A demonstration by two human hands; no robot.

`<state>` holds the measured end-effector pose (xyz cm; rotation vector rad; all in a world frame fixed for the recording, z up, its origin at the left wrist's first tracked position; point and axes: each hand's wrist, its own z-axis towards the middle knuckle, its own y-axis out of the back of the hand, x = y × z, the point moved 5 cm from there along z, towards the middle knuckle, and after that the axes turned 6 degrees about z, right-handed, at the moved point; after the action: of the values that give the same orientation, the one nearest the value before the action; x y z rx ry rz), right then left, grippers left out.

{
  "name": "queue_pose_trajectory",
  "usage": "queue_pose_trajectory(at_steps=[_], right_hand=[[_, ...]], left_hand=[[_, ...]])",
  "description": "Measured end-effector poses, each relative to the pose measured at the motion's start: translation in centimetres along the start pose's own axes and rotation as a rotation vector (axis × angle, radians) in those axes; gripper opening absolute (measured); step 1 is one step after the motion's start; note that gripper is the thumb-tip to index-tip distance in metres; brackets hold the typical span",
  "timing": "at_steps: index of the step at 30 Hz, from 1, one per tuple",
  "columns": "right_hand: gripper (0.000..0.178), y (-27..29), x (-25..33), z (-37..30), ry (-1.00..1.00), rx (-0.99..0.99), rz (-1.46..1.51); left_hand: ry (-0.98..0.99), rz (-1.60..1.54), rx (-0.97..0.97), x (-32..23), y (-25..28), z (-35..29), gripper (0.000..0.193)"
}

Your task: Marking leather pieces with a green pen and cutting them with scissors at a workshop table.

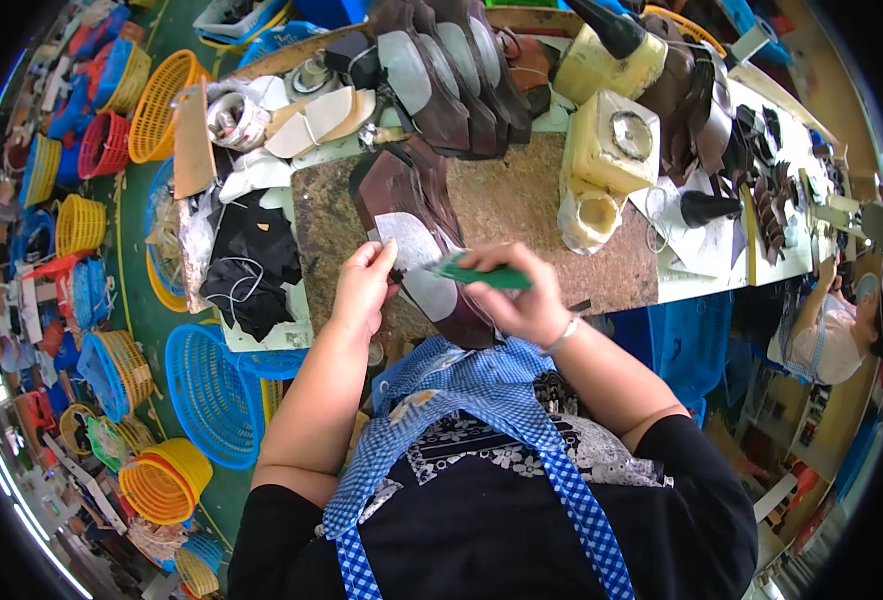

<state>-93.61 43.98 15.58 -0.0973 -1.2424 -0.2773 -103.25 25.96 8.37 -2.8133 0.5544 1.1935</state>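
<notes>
A brown leather shoe-upper piece [461, 322] with light grey patches lies at the near edge of the worktable. My left hand [366, 285] pinches the left edge of a grey patch [408, 240], thumb on top. In my right hand [521, 290] is a green-handled tool [491, 272], its fingers wrapped round the handle. The tool's tip meets the grey patch; I cannot make out what kind of tip it is. Just beyond, more brown pieces [401, 180] lie overlapped in a stack.
Farther back sits another row of patched brown pieces [441, 75]. Yellowish, glue-crusted containers [611, 140] stand at right, beside a black cone-shaped nozzle [709, 208]. Black material [253, 262] lies at left. Blue baskets [216, 395] stand on the floor; another person [831, 335] is at far right.
</notes>
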Motion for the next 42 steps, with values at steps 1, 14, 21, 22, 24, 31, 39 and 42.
queue_pose_trajectory(at_steps=[1,14,21,22,24,31,39,42], right_hand=[[0.024,-1.6,0.4,0.5,0.032,0.089,-0.048],[0.032,-2.6,-2.3,3.6,-0.05,0.625,-0.704],[0.026,1.0,-2.5,3.8,-0.015,0.343,-0.694],[0.024,2.6,-2.8,3.5,0.0,0.221,-0.683],[0.018,4.5,-1.4,3.5,-0.15,0.061,-0.627],[0.012,8.6,-1.5,-2.1,-0.241,0.007,-0.697],[0.016,16.1,-3.0,-4.5,-0.219,-0.951,0.124],[0.02,15.8,-3.9,-2.2,-0.328,-0.546,-0.496]], left_hand=[[0.011,0.028,0.013,-0.4,-0.3,-0.3,0.021],[-0.583,0.237,0.478,-0.2,1.3,-5.9,0.072],[-0.666,-0.356,0.283,-8.4,5.5,-7.1,0.055],[-0.698,-0.39,0.261,-11.1,5.4,-6.3,0.061],[-0.737,-0.287,0.187,-14.7,5.5,-2.8,0.066],[-0.619,-0.177,0.402,-20.7,-1.2,16.6,0.046],[-0.401,0.16,0.016,-19.8,-0.2,25.4,0.044],[-0.555,0.303,-0.294,-19.0,1.9,21.6,0.049]])
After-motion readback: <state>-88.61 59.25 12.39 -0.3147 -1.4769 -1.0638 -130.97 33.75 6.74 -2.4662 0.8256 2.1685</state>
